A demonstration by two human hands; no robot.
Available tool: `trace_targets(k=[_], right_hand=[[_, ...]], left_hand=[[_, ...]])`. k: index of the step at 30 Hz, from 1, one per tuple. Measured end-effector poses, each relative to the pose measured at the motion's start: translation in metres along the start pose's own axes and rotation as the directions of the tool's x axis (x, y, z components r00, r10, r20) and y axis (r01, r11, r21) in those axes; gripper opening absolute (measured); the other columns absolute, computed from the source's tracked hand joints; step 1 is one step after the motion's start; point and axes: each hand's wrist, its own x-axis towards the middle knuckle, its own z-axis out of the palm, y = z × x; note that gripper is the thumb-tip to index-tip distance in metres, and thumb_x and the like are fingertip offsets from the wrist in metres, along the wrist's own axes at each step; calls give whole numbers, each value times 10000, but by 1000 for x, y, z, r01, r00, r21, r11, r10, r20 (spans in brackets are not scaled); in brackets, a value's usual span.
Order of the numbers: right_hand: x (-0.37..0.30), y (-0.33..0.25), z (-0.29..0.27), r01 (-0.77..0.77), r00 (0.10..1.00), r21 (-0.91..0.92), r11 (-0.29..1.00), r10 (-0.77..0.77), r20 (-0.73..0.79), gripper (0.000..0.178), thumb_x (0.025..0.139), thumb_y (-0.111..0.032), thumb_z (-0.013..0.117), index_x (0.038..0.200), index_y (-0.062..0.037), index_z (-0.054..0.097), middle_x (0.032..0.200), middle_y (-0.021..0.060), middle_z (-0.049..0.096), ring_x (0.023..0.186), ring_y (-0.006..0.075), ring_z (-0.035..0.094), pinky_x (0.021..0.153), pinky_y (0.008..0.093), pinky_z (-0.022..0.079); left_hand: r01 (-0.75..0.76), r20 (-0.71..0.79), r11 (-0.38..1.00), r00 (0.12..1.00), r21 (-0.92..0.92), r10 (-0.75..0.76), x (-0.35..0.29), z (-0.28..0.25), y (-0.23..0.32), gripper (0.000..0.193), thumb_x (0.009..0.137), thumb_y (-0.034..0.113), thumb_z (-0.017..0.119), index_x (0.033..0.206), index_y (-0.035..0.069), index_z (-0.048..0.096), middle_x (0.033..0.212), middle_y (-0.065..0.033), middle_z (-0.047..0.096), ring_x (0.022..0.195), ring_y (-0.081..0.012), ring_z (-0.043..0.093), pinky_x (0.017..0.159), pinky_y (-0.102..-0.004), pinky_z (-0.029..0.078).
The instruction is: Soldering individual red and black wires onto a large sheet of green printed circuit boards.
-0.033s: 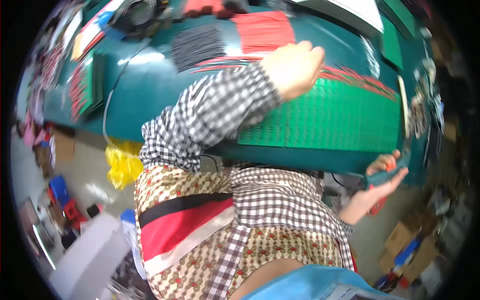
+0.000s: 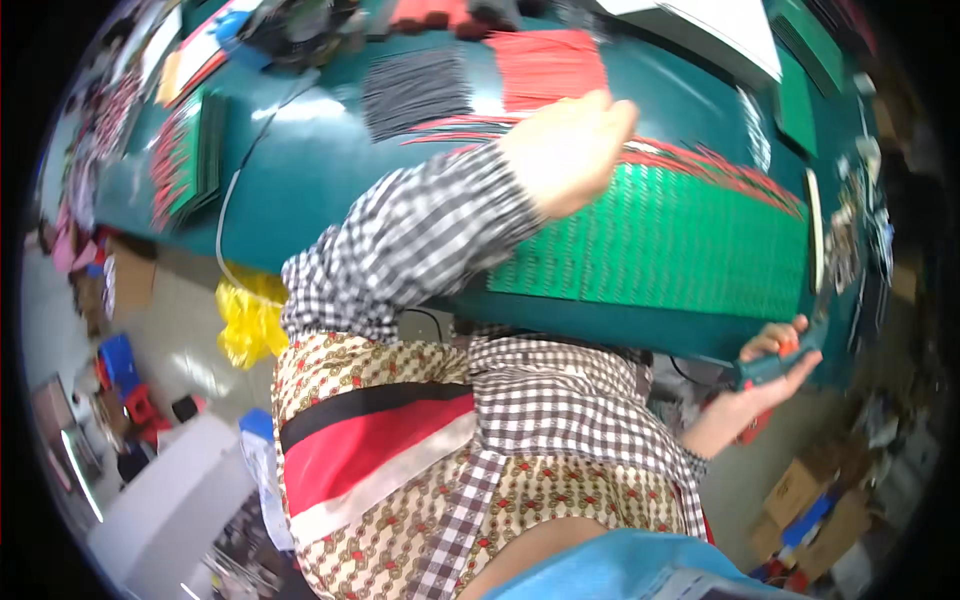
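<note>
A wide green circuit board panel (image 2: 680,240) lies along the near table edge, with rows of small silvery marks. Red wires (image 2: 720,165), some with dark ones, run along its far edge. Over the panel's far left part is my left hand (image 2: 565,155), blurred, its fingers curled closed; whatever they pinch is hidden. Just beyond it lie a bundle of black wires (image 2: 418,92) and a bundle of red wires (image 2: 550,70). By the panel's near right corner my right hand (image 2: 765,375) is wrapped round a teal-handled tool (image 2: 775,367) with an orange part; its dark narrow end points away from me.
Stacked green boards with red wires (image 2: 195,160) stand at the left, beside a pale cable (image 2: 228,215). A white box (image 2: 700,35) and more green boards (image 2: 795,110) are at the far right. A yellow bag (image 2: 250,325) hangs below the table's left edge.
My left hand has moved a little left and nearer over the panel. The whole view has shifted slightly. My right hand keeps its grip on the tool beside the panel.
</note>
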Motion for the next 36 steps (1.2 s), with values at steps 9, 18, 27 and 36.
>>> trace_targets(k=[9, 18, 27, 36], right_hand=[[-2, -3, 3, 1, 1000, -95, 996, 0, 6, 517, 883, -366, 548, 1207, 19, 427, 940, 83, 532, 855, 192, 528, 705, 307, 527], [-21, -19, 7, 120, 993, -142, 983, -117, 25, 503, 877, -348, 560, 1196, 19, 432, 915, 83, 521, 836, 173, 531, 692, 298, 531], [-12, -16, 9, 55, 998, -168, 984, -49, 39, 510, 882, -352, 551, 1197, 30, 430, 910, 87, 521, 831, 181, 536, 689, 296, 534], [-8, -19, 0, 29, 999, -79, 996, -27, 27, 544, 876, -404, 543, 1211, 10, 433, 915, 61, 512, 815, 174, 488, 714, 301, 500]], left_hand=[[-96, -285, 993, 956, -70, 72, 32, 11, -81, 153, 864, 69, 510, 968, 20, 611, 835, -122, 544, 788, -261, 570, 691, -334, 461], [-153, -356, 988, 924, -10, 139, 37, -63, -60, 211, 770, 72, 581, 980, 49, 591, 915, -133, 597, 868, -284, 580, 732, -319, 464], [57, -142, 998, 988, -32, -61, -61, -66, -88, 181, 784, 73, 650, 959, 32, 641, 898, -76, 616, 786, -184, 608, 692, -249, 488], [105, -95, 950, 992, 294, -80, -36, -61, -106, 179, 760, 122, 653, 911, 27, 634, 821, -96, 579, 731, -253, 594, 656, -307, 471]])
